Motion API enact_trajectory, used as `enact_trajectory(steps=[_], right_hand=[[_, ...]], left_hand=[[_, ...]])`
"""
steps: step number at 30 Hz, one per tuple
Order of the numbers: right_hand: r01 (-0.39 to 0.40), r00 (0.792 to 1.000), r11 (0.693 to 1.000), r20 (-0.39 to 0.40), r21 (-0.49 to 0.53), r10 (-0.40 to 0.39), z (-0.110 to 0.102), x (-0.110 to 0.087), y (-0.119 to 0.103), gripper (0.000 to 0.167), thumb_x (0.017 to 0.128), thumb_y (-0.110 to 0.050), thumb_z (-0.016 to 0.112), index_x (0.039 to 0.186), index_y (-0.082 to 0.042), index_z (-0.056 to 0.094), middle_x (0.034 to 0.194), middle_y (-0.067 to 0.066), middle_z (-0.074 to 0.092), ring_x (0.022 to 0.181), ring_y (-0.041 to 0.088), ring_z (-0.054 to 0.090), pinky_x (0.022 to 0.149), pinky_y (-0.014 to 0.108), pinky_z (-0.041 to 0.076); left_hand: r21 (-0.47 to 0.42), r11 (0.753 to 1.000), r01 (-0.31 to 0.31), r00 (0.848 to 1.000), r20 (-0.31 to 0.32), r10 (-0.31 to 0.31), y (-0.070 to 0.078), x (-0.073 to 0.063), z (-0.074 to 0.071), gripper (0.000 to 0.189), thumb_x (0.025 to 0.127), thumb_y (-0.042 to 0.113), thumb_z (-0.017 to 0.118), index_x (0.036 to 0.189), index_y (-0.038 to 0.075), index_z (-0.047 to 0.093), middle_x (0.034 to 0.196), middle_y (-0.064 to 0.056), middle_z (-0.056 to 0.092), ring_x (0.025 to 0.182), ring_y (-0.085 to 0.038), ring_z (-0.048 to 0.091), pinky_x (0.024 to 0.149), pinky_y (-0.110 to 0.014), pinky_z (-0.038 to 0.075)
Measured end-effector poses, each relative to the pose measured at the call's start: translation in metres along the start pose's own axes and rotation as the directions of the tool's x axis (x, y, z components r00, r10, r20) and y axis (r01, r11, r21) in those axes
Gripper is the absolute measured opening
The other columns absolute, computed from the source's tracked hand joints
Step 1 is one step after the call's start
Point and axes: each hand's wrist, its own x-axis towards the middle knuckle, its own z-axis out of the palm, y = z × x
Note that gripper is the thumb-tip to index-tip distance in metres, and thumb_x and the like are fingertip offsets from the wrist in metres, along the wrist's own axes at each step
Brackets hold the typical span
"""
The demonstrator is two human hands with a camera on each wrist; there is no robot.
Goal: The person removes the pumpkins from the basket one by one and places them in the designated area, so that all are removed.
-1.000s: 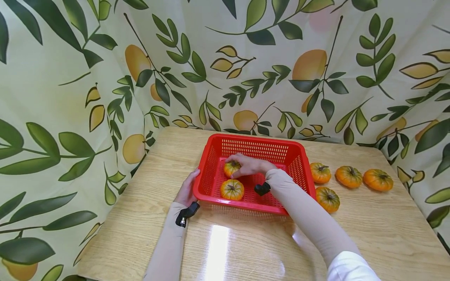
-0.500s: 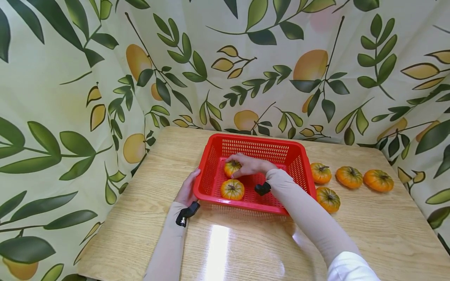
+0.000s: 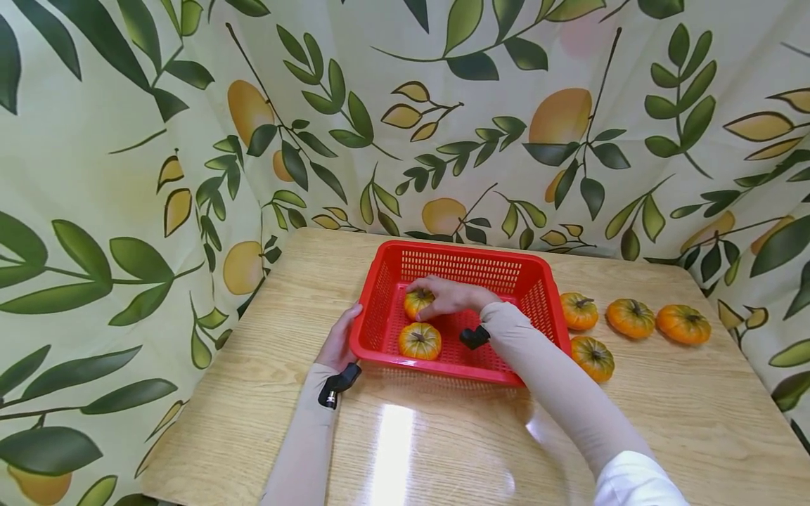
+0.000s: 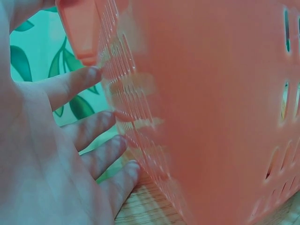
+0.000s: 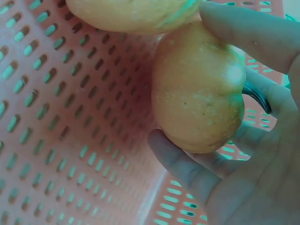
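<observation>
Inside the red plastic basket [image 3: 455, 360], my right hand [image 3: 446, 295] grips a small orange pumpkin [image 3: 415, 303]. The right wrist view shows the thumb and fingers [image 5: 185, 173] around this pumpkin [image 5: 201, 89], its curved stem toward the palm. A second pumpkin [image 3: 420, 341] sits just in front of it in the basket; part of that pumpkin [image 5: 136, 14] shows at the top of the right wrist view. At the basket's left side, my left hand [image 3: 337, 341] rests against the outside. Its fingers [image 4: 101, 126] are spread and nearly straight, tips at the slotted wall [image 4: 211, 103].
Several more pumpkins lie to the basket's right: one near its back [image 3: 579, 311], one in front [image 3: 593, 358], two farther right, including the rightmost pumpkin [image 3: 683, 325]. All stand on a wooden table [image 3: 253, 393]. A leaf-printed cloth [image 3: 380, 105] hangs behind and left.
</observation>
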Motion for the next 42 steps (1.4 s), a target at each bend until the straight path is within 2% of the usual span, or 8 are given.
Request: enact_trajectory(steps=[8,15,24,31,42], right_hand=[[0.000,1.000,0.999,-0.027,0.034,0.001,-0.006,-0.015,-0.005,0.064,0.092,-0.023,0.072,0.150,-0.014,0.046,0.146,0.014,0.040,0.133,0.032,0.041,0.116,0.052,0.036],[0.019,0.999,1.000,-0.044,0.011,-0.018,-0.010,-0.028,-0.005,0.063,0.092,-0.022,0.072,0.148,-0.012,0.047,0.144,0.016,0.042,0.131,0.032,0.042,0.114,0.053,0.038],[0.014,0.996,1.000,-0.091,0.020,-0.013,-0.013,-0.040,0.004,0.061,0.091,-0.024,0.074,0.147,-0.016,0.049,0.143,0.014,0.043,0.130,0.031,0.043,0.112,0.052,0.041],[0.009,0.993,1.000,-0.114,0.023,-0.007,-0.017,-0.053,0.005,0.062,0.091,-0.023,0.073,0.148,-0.015,0.048,0.144,0.013,0.043,0.130,0.032,0.043,0.111,0.053,0.043],[-0.016,0.987,1.000,-0.162,0.011,0.017,-0.024,-0.068,0.014,0.062,0.090,-0.026,0.075,0.146,-0.018,0.049,0.143,0.013,0.045,0.129,0.033,0.043,0.110,0.055,0.043]], left_hand=[[0.011,1.000,-0.001,1.000,0.019,0.000,0.000,0.000,0.003,0.043,0.102,0.041,0.041,0.142,0.024,0.042,0.122,0.000,0.062,0.107,-0.015,0.062,0.089,-0.031,0.055],[0.008,1.000,0.000,1.000,0.019,0.000,0.000,0.001,0.002,0.045,0.102,0.043,0.044,0.143,0.023,0.043,0.123,0.001,0.064,0.107,-0.014,0.063,0.090,-0.031,0.055],[0.007,1.000,0.013,1.000,0.027,-0.013,0.002,-0.003,-0.001,0.045,0.103,0.044,0.046,0.142,0.023,0.044,0.128,-0.004,0.062,0.112,-0.019,0.063,0.093,-0.035,0.056],[0.002,1.000,0.021,1.000,0.008,-0.021,0.002,-0.004,0.001,0.045,0.102,0.044,0.046,0.141,0.022,0.045,0.128,-0.004,0.062,0.113,-0.019,0.062,0.093,-0.035,0.056],[0.014,1.000,0.004,1.000,0.025,-0.004,-0.001,-0.002,-0.002,0.046,0.103,0.043,0.043,0.142,0.020,0.042,0.128,-0.004,0.061,0.112,-0.018,0.062,0.093,-0.034,0.056]])
